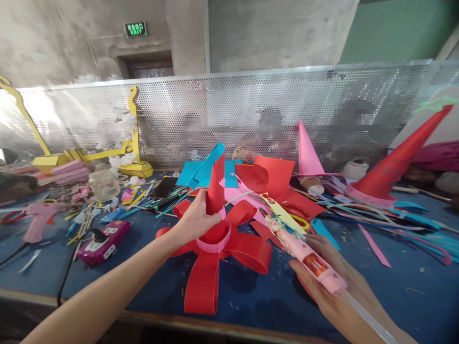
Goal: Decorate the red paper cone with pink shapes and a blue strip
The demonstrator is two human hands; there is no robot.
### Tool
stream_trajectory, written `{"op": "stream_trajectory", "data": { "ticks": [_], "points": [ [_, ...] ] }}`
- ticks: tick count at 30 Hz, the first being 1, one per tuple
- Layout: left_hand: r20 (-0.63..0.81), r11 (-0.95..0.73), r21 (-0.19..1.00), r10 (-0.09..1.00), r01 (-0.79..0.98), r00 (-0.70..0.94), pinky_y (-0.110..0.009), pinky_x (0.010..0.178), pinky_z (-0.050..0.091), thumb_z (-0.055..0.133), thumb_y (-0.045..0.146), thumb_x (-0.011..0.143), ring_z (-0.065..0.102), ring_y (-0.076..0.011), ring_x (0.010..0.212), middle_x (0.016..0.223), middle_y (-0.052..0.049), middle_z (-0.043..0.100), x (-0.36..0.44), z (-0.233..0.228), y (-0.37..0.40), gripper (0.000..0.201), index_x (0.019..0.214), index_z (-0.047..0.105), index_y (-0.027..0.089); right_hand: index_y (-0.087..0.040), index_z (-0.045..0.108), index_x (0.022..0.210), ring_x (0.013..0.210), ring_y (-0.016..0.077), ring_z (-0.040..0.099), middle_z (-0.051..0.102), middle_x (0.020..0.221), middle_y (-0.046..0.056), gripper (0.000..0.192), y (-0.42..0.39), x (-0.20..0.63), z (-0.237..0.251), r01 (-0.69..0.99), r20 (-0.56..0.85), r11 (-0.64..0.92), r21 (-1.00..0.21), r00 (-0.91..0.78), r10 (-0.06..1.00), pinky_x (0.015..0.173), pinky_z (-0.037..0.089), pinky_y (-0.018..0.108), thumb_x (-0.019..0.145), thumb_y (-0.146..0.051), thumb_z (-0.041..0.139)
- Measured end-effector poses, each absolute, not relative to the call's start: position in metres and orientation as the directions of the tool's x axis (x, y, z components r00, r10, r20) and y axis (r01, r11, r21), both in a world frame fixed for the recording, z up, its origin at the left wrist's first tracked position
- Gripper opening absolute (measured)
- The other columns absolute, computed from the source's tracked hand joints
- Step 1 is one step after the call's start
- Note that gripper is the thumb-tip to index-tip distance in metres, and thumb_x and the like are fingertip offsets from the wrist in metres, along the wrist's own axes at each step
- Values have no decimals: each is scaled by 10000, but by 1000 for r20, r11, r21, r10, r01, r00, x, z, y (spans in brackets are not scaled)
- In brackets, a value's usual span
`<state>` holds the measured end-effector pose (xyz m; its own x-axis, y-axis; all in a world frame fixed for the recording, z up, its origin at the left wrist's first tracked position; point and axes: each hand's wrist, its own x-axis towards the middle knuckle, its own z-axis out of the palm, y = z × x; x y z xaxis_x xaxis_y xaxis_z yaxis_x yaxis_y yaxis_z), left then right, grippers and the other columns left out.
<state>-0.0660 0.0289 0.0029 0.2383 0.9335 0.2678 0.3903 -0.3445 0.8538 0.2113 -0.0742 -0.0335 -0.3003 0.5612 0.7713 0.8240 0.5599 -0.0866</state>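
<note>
Near table edge (pixel 229 329), red paper flower (pixel 215 243)

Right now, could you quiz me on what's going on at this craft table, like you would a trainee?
1. True or false: the left hand grips the red cone.
2. What does the right hand hold? A scissors, B pink glue gun, C tape roll.
3. Fill in: red paper loops fan out from the cone's base on the ____ table.

Key: 1 true; 2 B; 3 blue.
</note>
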Motion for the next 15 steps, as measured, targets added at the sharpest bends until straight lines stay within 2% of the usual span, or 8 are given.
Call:
{"op": "stream_trajectory", "data": {
  "ticks": [2,7,10,15],
  "points": [
    [253,-326,867,939,376,231,-408,773,551,634,238,758,641,-267,993,1139,-128,611,-64,5,27,409,1110,436,180,-221,477,1238,932,248,725,679,1040,111,285,-71,209,-35,821,778,568,-58,-319,541,707,622,295,957,-265,496],
    [256,-320,875,943,362,215,-399,783,538,650,261,764,644,-257,971,1100,-109,617,-63,7,25,398,1091,438,177,-214,456,1238,993,240,710,667,1072,120,310,-65,206,-38,813,742,582,12,-397,540,706,611,275,932,-169,475],
    [273,-333,875,939,353,209,-393,749,539,652,278,761,649,-248,922,1051,-89,622,-65,12,27,387,1070,441,182,-212,457,1231,965,218,713,669,1057,108,315,-65,204,-38,813,729,581,11,-405,552,691,602,252,923,-148,466],
    [322,-381,862,921,335,219,-393,780,529,661,241,715,633,-242,924,997,-55,620,-70,23,40,382,1034,459,188,-202,472,1236,1004,245,706,672,1069,121,310,-66,206,-38,819,771,574,6,-370,519,730,608,283,927,-183,486]
  ]
}}
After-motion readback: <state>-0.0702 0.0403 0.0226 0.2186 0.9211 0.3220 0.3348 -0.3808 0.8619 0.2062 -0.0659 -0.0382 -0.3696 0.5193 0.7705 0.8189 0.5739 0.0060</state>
